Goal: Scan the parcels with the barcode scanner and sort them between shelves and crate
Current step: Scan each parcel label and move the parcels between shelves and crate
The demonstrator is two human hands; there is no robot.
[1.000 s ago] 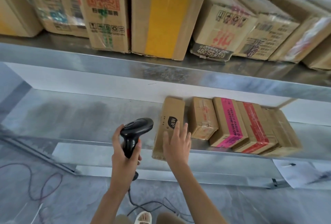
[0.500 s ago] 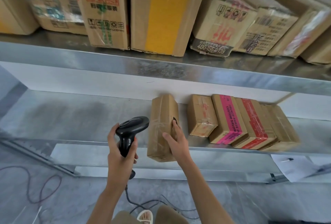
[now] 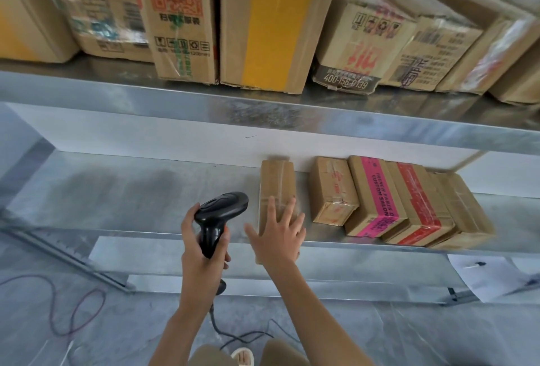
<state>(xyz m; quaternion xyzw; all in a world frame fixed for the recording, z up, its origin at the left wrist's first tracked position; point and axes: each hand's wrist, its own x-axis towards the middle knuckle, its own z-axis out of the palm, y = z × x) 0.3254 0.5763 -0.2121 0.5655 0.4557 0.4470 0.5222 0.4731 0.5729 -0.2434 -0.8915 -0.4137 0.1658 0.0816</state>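
Note:
A narrow brown taped parcel (image 3: 276,187) lies on the lower metal shelf (image 3: 122,193), its near end over the shelf's front edge. My right hand (image 3: 277,234) rests flat on its near end with fingers spread. My left hand (image 3: 203,260) grips the black barcode scanner (image 3: 220,213) by its handle, just left of the parcel, head pointing right and away. The scanner's cable hangs down to the floor.
Right of the parcel stand a small brown box (image 3: 333,190), a pink-taped box (image 3: 375,196), a red-taped box (image 3: 418,205) and another brown one. Several larger cartons, one yellow-taped (image 3: 274,23), line the upper shelf (image 3: 263,111). Paper (image 3: 491,275) lies at lower right; cables (image 3: 73,310) on the floor.
The parcel was turned from its printed face onto a plain taped side. My right hand went from gripping its side to lying flat on top. The scanner stayed nearly still.

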